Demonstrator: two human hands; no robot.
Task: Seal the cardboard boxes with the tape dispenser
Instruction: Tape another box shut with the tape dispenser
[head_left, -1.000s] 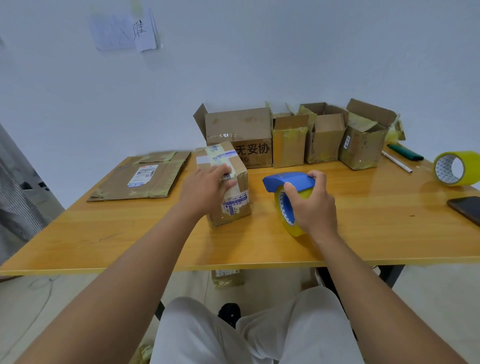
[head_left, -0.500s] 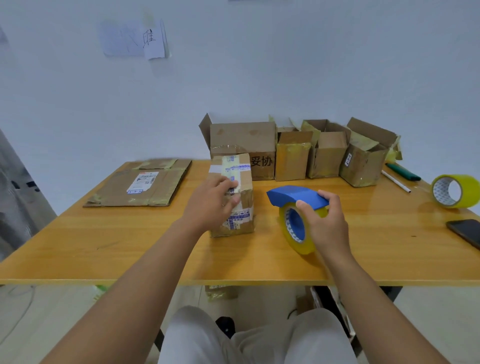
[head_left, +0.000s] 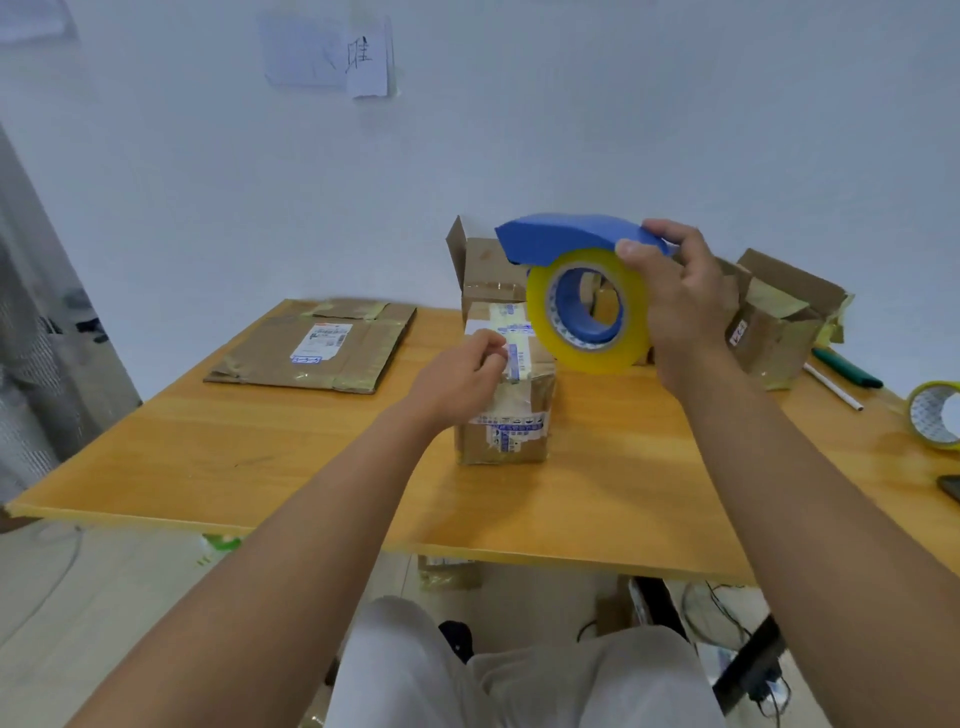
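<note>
On the far left of the yellow wooden tabletop (head_left: 260, 457) lies a flattened brown cardboard box with a white shipping label (head_left: 317, 345), well clear of the work. Toward the middle stands the small closed brown cardboard box patched with old tape and printed labels (head_left: 506, 395), its top seam running away from the person. The left hand (head_left: 457, 382) rests on that box's near left top edge, fingers curled over it as a steadying grip. Up and to the right, lifted off the tabletop, is the blue plastic tape dispenser carrying a yellow roll of clear tape (head_left: 587, 296), held by the right hand (head_left: 680, 301) with its grip wrapped around the roll and hood. The dispenser hangs above and just right of the box, so the coming move likely brings it down and leftward onto the seam; the right hand is the nearer one. Behind stand open brown cardboard boxes (head_left: 784, 322), partly hidden. Farther right lie a green pen (head_left: 847, 366), a white pen (head_left: 834, 387) and a spare yellow tape roll (head_left: 935, 421), none in the way.
</note>
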